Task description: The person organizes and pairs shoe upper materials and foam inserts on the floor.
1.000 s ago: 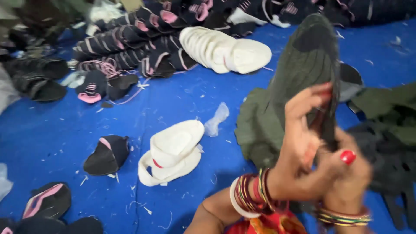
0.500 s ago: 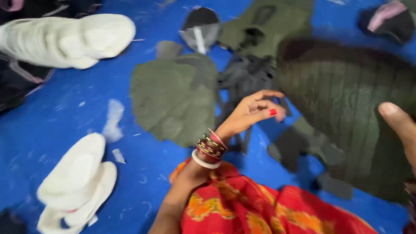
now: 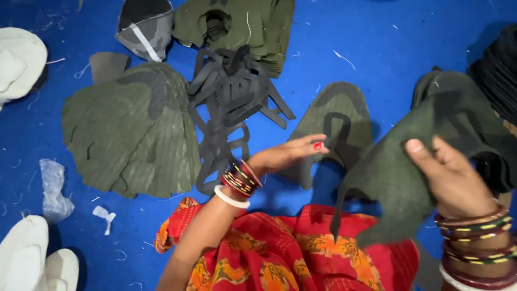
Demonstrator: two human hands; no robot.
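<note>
My right hand pinches a green upper held over my red lap, thumb on top, while my left hand lies flat and open on another upper just right of the black cutouts.

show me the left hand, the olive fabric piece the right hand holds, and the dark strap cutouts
left hand (image 3: 288, 155), head view, back of the hand
olive fabric piece (image 3: 396, 178), head view, its middle
dark strap cutouts (image 3: 229, 99), head view, centre of the pile

Left hand flat, outstretched; right hand gripping.
</note>
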